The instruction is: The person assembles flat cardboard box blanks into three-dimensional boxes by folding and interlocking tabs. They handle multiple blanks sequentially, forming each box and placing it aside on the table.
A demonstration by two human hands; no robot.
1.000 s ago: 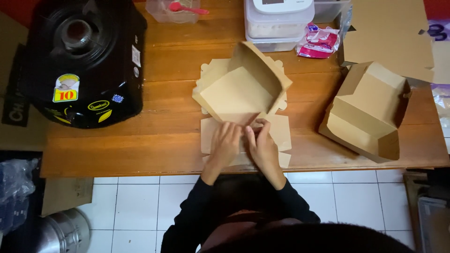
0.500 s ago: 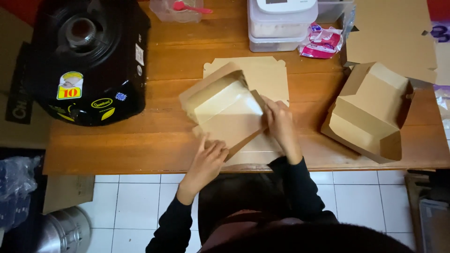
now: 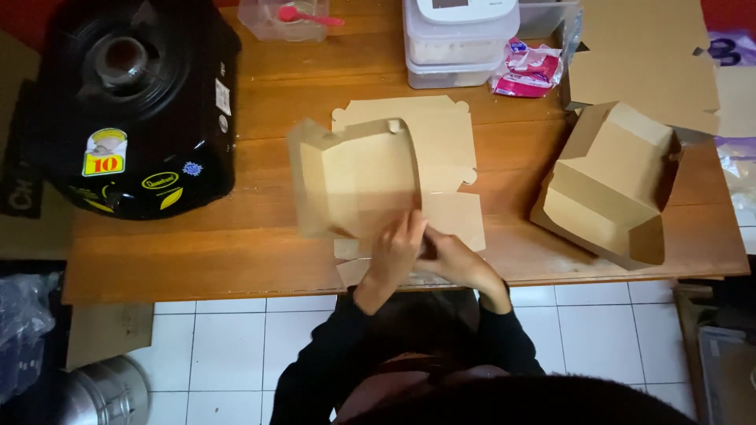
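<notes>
Black pot (image 3: 134,102) far left with a yellow-red sticker (image 3: 105,152); pink-white packet (image 3: 526,69) by the stacked white tubs (image 3: 461,39); finished brown box (image 3: 610,185) open at right. Left hand (image 3: 396,252) and right hand (image 3: 450,260) meet at the near edge of the half-folded box (image 3: 358,179), fingers curled narrow, pinching its bottom flap. Box sits on flat blanks (image 3: 441,145), mid-table (image 3: 236,252), just above the fingers.

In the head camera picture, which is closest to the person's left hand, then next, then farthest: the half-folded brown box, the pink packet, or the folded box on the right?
From the left hand:
1. Half-folded brown box, touching it, just above.
2. Folded box, off to the right.
3. Pink packet, far up at the table's back edge.
</notes>
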